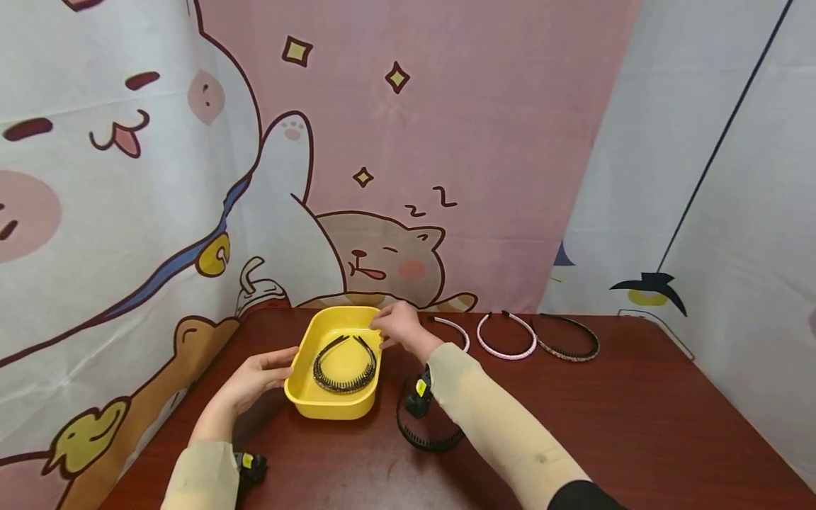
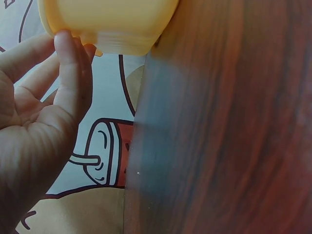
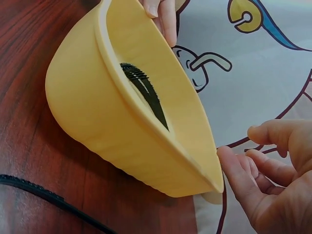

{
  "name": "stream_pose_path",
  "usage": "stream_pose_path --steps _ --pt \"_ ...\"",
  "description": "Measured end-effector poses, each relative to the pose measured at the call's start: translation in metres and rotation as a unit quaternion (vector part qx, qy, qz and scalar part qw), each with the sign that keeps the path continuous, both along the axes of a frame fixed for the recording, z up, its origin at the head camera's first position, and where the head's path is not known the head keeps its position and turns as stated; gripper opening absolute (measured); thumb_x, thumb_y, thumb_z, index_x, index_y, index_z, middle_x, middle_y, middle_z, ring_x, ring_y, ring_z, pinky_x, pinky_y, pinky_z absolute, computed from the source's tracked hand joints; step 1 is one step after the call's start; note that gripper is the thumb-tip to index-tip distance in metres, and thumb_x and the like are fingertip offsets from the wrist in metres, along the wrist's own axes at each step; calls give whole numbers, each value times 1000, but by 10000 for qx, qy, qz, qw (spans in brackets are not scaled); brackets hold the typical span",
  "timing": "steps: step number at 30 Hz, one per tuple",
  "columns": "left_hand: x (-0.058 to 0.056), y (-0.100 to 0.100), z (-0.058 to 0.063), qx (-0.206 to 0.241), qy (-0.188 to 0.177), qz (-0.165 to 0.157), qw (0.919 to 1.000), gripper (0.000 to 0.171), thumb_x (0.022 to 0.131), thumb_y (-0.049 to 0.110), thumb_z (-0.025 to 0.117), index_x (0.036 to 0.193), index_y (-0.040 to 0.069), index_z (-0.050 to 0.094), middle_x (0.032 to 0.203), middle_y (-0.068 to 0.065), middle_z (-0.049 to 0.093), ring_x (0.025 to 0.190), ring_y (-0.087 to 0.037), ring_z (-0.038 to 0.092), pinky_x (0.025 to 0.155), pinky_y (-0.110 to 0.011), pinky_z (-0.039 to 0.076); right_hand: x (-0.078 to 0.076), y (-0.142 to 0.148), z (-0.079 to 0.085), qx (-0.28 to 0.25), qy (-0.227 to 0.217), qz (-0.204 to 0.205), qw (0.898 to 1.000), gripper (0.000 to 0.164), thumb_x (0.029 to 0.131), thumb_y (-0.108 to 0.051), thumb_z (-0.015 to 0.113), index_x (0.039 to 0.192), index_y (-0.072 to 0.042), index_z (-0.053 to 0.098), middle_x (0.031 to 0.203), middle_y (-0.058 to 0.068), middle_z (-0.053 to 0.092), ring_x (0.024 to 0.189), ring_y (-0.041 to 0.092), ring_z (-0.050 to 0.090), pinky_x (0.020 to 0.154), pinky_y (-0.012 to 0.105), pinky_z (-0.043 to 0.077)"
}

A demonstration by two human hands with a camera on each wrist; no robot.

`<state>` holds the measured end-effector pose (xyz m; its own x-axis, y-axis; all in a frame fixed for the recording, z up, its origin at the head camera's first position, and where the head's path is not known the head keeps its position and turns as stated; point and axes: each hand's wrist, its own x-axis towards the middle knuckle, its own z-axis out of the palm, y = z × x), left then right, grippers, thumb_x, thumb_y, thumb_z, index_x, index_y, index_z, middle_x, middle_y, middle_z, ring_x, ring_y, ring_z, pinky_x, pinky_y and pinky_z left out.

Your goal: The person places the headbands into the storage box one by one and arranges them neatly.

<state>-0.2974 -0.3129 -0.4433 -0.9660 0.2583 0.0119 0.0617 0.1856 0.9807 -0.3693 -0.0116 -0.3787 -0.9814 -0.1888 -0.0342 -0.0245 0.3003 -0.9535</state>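
A yellow plastic tub [image 1: 334,410] sits on the table, with a dark toothed headband [image 1: 345,387] lying inside it. My left hand [image 1: 251,379] touches the tub's left side with its fingertips, thumb and fingers spread apart. At the far right corner, my right hand [image 1: 403,327] has its fingers at the rim. The right wrist view shows one fingertip of the right hand [image 3: 273,175] against the tub's corner, the thumb apart from it. In that view the headband [image 3: 146,92] is partly hidden by the tub wall.
Under my right wrist lies a black toothed headband [image 1: 430,445], partly covered by the arm. Along the back right are a white headband [image 1: 456,326], partly hidden, a pink-and-white headband [image 1: 506,355] and a brown patterned headband [image 1: 576,358]. A printed cloth [image 1: 497,142] hangs behind the table [image 1: 637,425].
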Motion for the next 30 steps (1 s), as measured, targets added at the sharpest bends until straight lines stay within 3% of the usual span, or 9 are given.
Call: stream_pose_path --steps 5,10,15,25,30 --pt "0 -1 -1 -30 8 7 10000 57 94 8 62 144 -7 39 143 -29 42 108 -24 62 85 -32 53 2 7 8 167 27 128 9998 22 84 -7 74 101 5 69 94 13 63 76 29 66 57 36 57" --pt "0 -1 -1 -24 -1 -17 10000 57 94 8 63 144 -7 39 143 -29 41 109 -24 62 85 -32 53 8 25 17 160 -7 406 9990 22 84 -8 72 102 4 69 95 14 63 82 33 64 59 37 58" --pt "1 -1 -1 -25 -13 57 10000 58 93 8 63 144 -7 39 142 -29 42 109 -26 62 85 -32 53 13 46 19 157 -55 565 9983 23 84 -9 73 103 4 69 96 13 63 76 27 61 58 36 57" --pt "3 -1 2 -55 14 -12 10000 59 94 8 63 144 -7 38 143 -30 40 109 -22 62 86 -32 53 30 96 5 288 -33 772 9966 27 82 -11 73 105 3 70 82 16 63 62 19 60 59 42 58" --pt "3 0 2 -66 8 -57 10000 58 94 7 62 144 -8 37 143 -31 40 108 -21 62 86 -32 52 39 119 -11 280 -92 877 9957 27 83 -11 72 106 3 69 77 12 60 64 16 56 51 37 56"
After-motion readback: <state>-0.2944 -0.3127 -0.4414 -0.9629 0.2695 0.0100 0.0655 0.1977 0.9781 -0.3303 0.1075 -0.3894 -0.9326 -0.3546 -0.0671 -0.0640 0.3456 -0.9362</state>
